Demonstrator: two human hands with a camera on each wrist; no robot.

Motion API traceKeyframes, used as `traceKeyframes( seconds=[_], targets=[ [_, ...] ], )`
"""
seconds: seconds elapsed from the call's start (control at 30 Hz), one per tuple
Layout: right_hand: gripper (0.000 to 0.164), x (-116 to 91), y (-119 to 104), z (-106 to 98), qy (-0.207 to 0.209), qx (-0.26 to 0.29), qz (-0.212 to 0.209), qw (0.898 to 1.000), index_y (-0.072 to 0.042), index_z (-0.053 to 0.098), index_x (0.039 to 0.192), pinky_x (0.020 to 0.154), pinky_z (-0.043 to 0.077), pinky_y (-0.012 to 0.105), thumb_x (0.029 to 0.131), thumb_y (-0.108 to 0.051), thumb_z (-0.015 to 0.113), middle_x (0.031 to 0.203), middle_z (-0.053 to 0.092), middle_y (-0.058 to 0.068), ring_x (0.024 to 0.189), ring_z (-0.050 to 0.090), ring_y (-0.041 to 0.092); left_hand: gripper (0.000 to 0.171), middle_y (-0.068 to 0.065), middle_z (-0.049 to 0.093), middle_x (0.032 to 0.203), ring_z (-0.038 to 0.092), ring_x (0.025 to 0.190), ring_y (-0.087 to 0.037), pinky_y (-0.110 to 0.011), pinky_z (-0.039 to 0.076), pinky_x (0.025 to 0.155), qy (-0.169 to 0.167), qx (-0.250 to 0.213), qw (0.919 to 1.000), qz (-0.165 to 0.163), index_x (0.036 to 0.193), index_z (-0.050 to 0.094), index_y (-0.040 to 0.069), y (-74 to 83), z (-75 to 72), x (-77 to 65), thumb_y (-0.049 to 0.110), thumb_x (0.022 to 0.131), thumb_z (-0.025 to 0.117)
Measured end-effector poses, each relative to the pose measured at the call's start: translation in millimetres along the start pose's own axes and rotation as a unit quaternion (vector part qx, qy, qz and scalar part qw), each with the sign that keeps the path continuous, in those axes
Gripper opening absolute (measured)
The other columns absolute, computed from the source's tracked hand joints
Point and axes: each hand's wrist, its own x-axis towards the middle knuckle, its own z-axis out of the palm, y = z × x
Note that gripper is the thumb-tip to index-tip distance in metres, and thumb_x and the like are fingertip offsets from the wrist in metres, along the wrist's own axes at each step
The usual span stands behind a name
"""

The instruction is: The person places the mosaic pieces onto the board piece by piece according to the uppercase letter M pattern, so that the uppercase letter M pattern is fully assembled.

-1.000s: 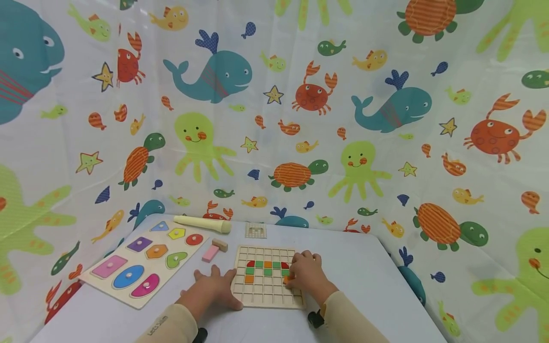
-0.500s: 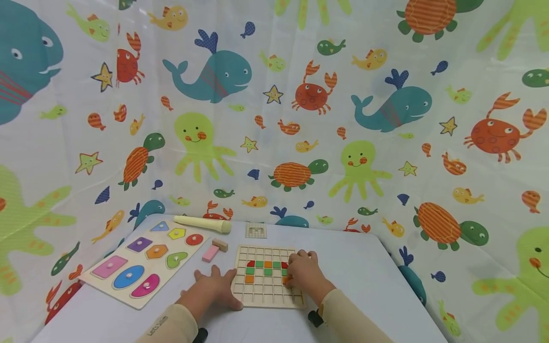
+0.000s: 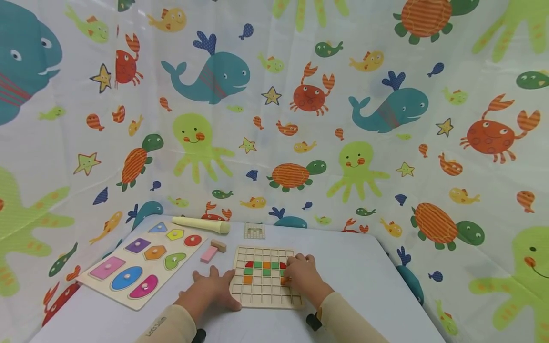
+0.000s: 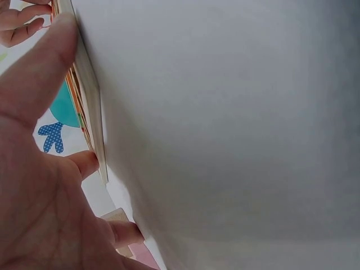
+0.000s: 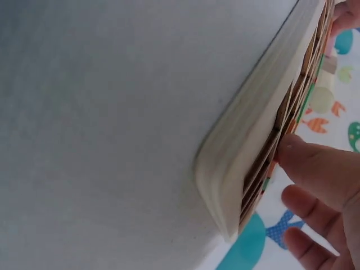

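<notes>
A square wooden grid board (image 3: 268,295) lies on the table, with red, green and orange tiles in several of its cells. My left hand (image 3: 210,290) is spread at its left side, thumb by the near corner and a finger on the left edge. In the left wrist view my left thumb (image 4: 42,67) presses the board's rim. My right hand (image 3: 304,276) is over the board's right part, fingers bent, pinching an orange tile (image 3: 285,281) low at a cell. In the right wrist view the right thumb (image 5: 309,163) touches the tile; the fingers hide part of the right column.
Left of the board lies a wooden knob puzzle (image 3: 141,252) with coloured shapes. Between them are a pink block (image 3: 208,254) and a brown block (image 3: 218,245). A pale yellow stick-like toy (image 3: 201,224) and a small pattern card (image 3: 255,231) lie at the back.
The right hand has shifted slightly left, and the orange tile under its fingers has settled lower toward the cell. The left hand stays at the board's edge. The head view has shifted slightly.
</notes>
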Motion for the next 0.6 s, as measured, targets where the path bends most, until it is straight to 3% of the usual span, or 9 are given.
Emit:
traceKeyframes(
  seconds=[0.23, 0.37, 0.5, 0.6],
  targets=[
    [0.006, -5.2, -5.5, -2.9, -0.040, 0.034, 0.020, 0.998, -0.034, 0.085, 0.089, 0.094, 0.042, 0.051, 0.089, -0.039, 0.086, 0.093, 0.058, -0.010, 0.096, 0.046, 0.018, 0.106, -0.034, 0.022, 0.169, 0.003, 0.148, -0.077, -0.099, 0.012, 0.101, -0.003, 0.002, 1.0000, -0.001, 0.158, 0.050, 0.027, 0.1, -2.7, -3.1, 0.059, 0.068, 0.096],
    [0.010, -8.9, -8.5, -9.0, -0.031, 0.057, 0.028, 0.998, -0.032, 0.085, 0.095, 0.092, 0.042, 0.051, 0.092, -0.042, 0.082, 0.092, 0.059, -0.009, 0.096, 0.047, 0.018, 0.105, -0.034, 0.022, 0.169, 0.004, 0.148, -0.077, -0.099, 0.013, 0.102, -0.001, 0.003, 1.0000, 0.002, 0.158, 0.050, 0.027, 0.3, -5.0, -2.0, 0.058, 0.069, 0.095],
    [0.029, -17.3, -13.7, -22.5, 0.004, 0.096, 0.061, 0.994, -0.029, 0.083, 0.117, 0.102, 0.045, 0.059, 0.094, -0.045, 0.079, 0.116, 0.067, -0.002, 0.115, 0.054, 0.027, 0.106, -0.034, 0.023, 0.168, 0.005, 0.148, -0.077, -0.099, 0.015, 0.102, -0.001, 0.002, 1.0000, 0.006, 0.158, 0.050, 0.027, -1.6, -5.6, -1.0, 0.059, 0.068, 0.095],
    [0.048, -26.4, -18.1, -32.9, 0.023, 0.132, 0.092, 0.987, -0.028, 0.074, 0.136, 0.111, 0.040, 0.069, 0.094, -0.050, 0.078, 0.145, 0.062, 0.007, 0.142, 0.047, 0.040, 0.107, -0.033, 0.027, 0.167, 0.009, 0.148, -0.076, -0.099, 0.018, 0.100, 0.006, 0.010, 0.9999, 0.008, 0.158, 0.050, 0.028, -3.8, -6.2, -1.1, 0.062, 0.067, 0.095]
  ],
)
